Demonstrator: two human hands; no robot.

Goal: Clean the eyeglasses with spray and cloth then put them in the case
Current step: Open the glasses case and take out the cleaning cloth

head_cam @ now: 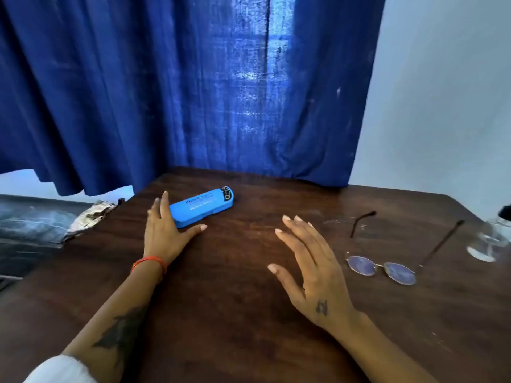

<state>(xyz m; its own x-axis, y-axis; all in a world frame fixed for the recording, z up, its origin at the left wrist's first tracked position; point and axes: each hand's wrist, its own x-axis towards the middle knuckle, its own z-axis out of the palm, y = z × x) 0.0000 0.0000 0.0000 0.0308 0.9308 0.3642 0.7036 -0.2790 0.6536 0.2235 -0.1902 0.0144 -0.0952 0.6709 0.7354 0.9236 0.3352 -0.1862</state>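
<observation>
left hand (163,233) flat on the bench (235,313), fingers (165,201) spread, touching the closed case (203,207) near the far edge, grasping nothing; right hand (309,266) released, hovering; eyeglasses (387,268) just right of it, arms unfolded, pointing away; right hand nearer.

Single head-worn wide-angle view, forward and down, close over a dark wooden table (249,313) toward blue curtain (166,92).

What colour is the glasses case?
Bright blue case with a black end, seen in the head view.
</observation>
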